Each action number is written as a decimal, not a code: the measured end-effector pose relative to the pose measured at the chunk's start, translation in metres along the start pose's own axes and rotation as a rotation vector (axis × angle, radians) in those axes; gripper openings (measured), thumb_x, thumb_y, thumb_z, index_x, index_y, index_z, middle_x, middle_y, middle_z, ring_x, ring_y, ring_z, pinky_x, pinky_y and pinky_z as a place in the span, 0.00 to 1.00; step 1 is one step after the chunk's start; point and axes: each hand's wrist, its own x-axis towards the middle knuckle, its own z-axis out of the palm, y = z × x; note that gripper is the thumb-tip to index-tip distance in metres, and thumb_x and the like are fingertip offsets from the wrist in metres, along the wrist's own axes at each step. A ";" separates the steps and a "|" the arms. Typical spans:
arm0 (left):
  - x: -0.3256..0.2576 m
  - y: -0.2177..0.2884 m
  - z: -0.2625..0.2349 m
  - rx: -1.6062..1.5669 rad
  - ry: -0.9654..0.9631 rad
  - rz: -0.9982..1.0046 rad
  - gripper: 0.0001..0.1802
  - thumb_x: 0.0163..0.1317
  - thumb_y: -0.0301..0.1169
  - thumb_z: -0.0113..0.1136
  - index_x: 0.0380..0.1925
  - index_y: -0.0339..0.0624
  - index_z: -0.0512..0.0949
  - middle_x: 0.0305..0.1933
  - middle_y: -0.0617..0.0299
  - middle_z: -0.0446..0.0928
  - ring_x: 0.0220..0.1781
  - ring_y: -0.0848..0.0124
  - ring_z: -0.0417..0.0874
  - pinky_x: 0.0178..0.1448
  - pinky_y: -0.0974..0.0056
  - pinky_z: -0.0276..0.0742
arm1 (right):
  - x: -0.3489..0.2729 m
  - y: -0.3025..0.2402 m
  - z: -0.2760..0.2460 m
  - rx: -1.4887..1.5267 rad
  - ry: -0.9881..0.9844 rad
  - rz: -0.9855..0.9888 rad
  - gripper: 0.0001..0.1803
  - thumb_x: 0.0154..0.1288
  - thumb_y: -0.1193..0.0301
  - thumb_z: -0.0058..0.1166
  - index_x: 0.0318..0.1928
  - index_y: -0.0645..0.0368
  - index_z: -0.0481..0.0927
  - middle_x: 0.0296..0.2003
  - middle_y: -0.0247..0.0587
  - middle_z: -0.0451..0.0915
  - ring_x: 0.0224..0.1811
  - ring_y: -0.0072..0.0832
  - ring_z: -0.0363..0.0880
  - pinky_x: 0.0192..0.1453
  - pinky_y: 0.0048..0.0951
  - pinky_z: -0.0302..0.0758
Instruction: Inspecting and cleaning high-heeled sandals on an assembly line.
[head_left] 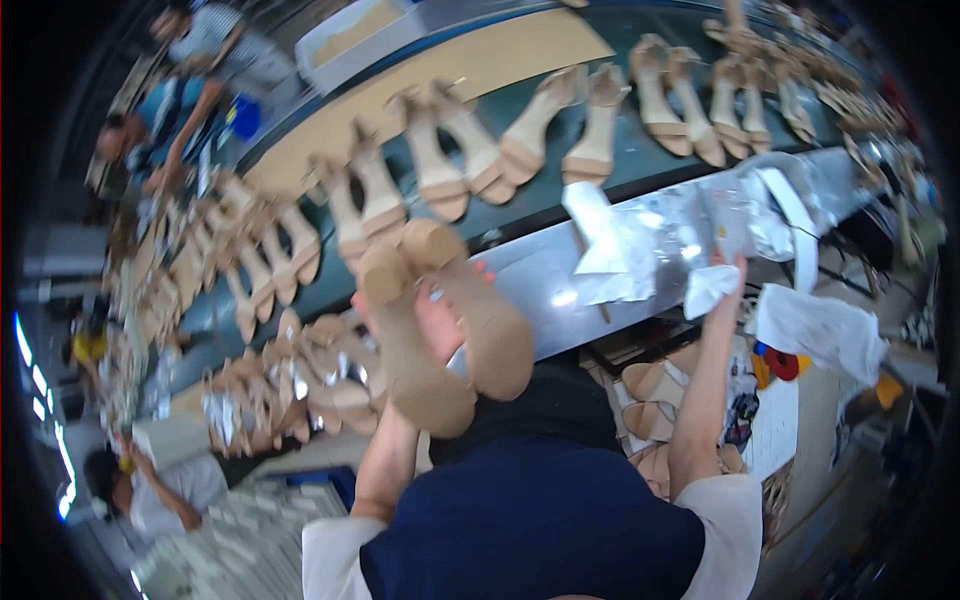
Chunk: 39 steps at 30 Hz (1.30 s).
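The left hand [432, 318] holds a pair of beige block-heel sandals [440, 330] sole-up in the middle of the view, just above the person's dark apron [540, 520]. Its fingers are closed around the pair between the two soles, with fingertips showing pink at the gap; the heels [405, 255] point away from the person, toward the belt.

The right hand [722, 285] is raised to the right, well apart from the sandals, its fingers pinched shut on a piece of white paper [706, 290]. Just beyond it lies a heap of crumpled white paper and clear wrap [680, 225] on a grey metal ledge [545, 275] that runs across the view.

Behind the ledge a dark green belt [620, 150] carries more sandals in pairs [560, 125], soles down, in a row bending from left to right. To the left of the held pair sits a pile of sandals [290, 385], some stuffed with silvery wrap. More sandals [650, 400] lie below the ledge on the right, between the forearm and the apron.

Other people [200, 60] work at the far left.
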 end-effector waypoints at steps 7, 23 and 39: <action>-0.010 -0.007 0.032 0.022 -0.241 0.102 0.63 0.39 0.76 0.51 0.68 0.46 0.46 0.69 0.36 0.46 0.70 0.42 0.50 0.71 0.41 0.47 | -0.019 -0.026 0.089 -1.132 0.473 -0.946 0.24 0.58 0.60 0.60 0.43 0.71 0.75 0.37 0.55 0.80 0.35 0.46 0.79 0.40 0.41 0.73; -0.002 -0.014 0.018 -0.068 -0.233 0.190 0.60 0.40 0.77 0.48 0.67 0.50 0.49 0.67 0.37 0.53 0.69 0.43 0.53 0.70 0.43 0.50 | -0.266 0.133 0.253 -1.244 -1.302 -0.750 0.09 0.50 0.83 0.52 0.35 0.68 0.75 0.43 0.46 0.72 0.40 0.39 0.76 0.38 0.35 0.76; -0.015 -0.008 0.030 -0.163 -0.232 0.249 0.65 0.40 0.76 0.51 0.68 0.43 0.44 0.68 0.33 0.47 0.69 0.41 0.53 0.70 0.42 0.50 | -0.279 0.139 0.237 -1.332 -1.323 -0.738 0.12 0.47 0.85 0.52 0.36 0.67 0.76 0.40 0.46 0.73 0.36 0.38 0.77 0.34 0.32 0.77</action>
